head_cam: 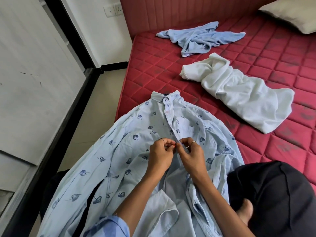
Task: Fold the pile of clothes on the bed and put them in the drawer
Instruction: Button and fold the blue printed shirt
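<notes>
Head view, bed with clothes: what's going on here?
A person sits on the red mattress with a leaf-print shirt spread over their lap. Both hands, left hand and right hand, pinch the shirt's front placket, apparently at a button. A crumpled blue garment and a white garment lie unfolded farther up the bed, near a pillow.

Printed shirt (140, 151): thin, matt woven cloth
White garment (239, 93): soft, matt cloth
Mattress (282, 53): quilted red fabric
Rings (193, 142): shiny metal

No text, label, brand or number can be read anywhere, not on the shirt (136, 134) either.
</notes>
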`<state>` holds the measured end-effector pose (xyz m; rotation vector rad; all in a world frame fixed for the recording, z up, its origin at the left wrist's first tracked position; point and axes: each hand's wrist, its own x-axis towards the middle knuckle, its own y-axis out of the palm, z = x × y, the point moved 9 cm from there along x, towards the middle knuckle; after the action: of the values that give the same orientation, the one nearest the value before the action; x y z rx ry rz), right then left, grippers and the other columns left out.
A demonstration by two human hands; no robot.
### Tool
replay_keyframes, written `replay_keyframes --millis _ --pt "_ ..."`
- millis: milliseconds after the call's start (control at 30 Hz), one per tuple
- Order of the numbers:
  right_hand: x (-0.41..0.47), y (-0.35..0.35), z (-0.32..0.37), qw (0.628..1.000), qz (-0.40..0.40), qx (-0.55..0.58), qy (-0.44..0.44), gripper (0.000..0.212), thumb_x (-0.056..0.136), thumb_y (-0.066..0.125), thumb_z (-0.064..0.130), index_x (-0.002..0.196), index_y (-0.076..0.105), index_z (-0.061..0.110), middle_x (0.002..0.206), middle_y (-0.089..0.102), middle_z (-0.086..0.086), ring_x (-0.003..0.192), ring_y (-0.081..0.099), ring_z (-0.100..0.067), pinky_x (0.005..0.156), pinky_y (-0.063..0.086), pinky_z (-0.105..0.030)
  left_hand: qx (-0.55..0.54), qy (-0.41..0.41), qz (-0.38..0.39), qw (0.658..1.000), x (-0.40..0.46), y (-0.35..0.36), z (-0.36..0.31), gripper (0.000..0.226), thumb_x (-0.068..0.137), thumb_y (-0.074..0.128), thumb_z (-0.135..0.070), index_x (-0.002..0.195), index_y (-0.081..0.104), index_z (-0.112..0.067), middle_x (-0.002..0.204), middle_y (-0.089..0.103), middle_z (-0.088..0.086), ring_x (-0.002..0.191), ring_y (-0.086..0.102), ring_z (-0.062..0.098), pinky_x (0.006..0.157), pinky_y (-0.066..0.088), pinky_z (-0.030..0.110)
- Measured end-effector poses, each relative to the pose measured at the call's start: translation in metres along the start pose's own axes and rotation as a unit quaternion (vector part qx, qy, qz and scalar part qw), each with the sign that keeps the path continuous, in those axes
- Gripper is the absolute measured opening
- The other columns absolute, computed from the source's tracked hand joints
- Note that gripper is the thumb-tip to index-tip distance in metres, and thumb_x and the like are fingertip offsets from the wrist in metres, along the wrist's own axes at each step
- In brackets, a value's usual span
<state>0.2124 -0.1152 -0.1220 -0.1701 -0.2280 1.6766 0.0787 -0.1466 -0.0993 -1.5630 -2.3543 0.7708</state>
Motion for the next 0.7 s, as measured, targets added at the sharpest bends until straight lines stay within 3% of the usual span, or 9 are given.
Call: replay_keyframes --millis 133,333,433,567,633,700 --pt "0.000 -0.003 0.003 1.000 -0.007 0.017 0.002 0.006 0.088 0.063 0.015 0.085 0.068 0.014 0.065 0.062 0.011 0.056 0.054 0.001 0.056 0.037 -0.013 -0.001 -0.011 0.000 1.000 0.000 0.001 0.005 0.009 0.088 0.064 -0.011 0.092 0.071 -0.015 0.078 0.068 -0.007 0.074 0.065 0.005 0.065 0.049 0.011" --pt "0.000 0.001 -0.006 0.990 0.010 0.132 0.056 0.006 0.090 0.063 0.011 0.088 0.069 0.009 0.065 0.064 0.008 0.056 0.055 0.001 0.056 0.043 -0.016 -0.013 -0.037 -0.006 0.999 0.000 0.005 0.008 0.018 0.090 0.061 -0.015 0.104 0.072 -0.016 0.092 0.073 -0.001 0.087 0.068 0.012 0.085 0.054 0.031" --pt "-0.001 0.006 -0.016 0.966 0.028 0.229 0.119 0.007 0.090 0.063 0.005 0.092 0.069 0.007 0.078 0.072 -0.004 0.073 0.067 -0.010 0.069 0.053 -0.023 -0.043 -0.068 -0.004 0.997 0.001 0.009 0.016 0.017 0.089 0.061 -0.016 0.101 0.073 -0.018 0.092 0.073 -0.001 0.088 0.069 0.013 0.088 0.055 0.036" --pt "-0.003 0.011 -0.019 0.944 0.049 0.288 0.155 0.011 0.089 0.062 0.001 0.082 0.069 0.007 0.073 0.071 -0.008 0.070 0.067 -0.019 0.073 0.056 -0.032 -0.097 -0.107 0.005 0.989 0.001 0.014 0.025 0.020 0.087 0.060 -0.013 0.078 0.072 -0.027 0.081 0.074 -0.004 0.081 0.069 0.013 0.087 0.055 0.039" --pt "-0.003 0.012 -0.019 0.934 0.060 0.312 0.164 0.008 0.089 0.061 0.001 0.085 0.068 0.002 0.076 0.069 -0.015 0.071 0.066 -0.025 0.075 0.055 -0.037 -0.110 -0.115 0.007 0.987 0.001 0.014 0.027 0.020 0.088 0.060 -0.017 0.072 0.071 -0.020 0.068 0.068 -0.005 0.068 0.061 0.015 0.080 0.053 0.036" --pt "-0.005 0.015 -0.015 0.919 0.073 0.348 0.172 0.008 0.090 0.059 -0.001 0.087 0.066 -0.001 0.074 0.069 -0.016 0.066 0.067 -0.023 0.068 0.057 -0.033 -0.117 -0.121 0.013 0.986 0.001 0.013 0.027 0.023 0.090 0.061 -0.024 0.074 0.071 -0.011 0.064 0.061 0.000 0.063 0.052 0.016 0.071 0.048 0.034"
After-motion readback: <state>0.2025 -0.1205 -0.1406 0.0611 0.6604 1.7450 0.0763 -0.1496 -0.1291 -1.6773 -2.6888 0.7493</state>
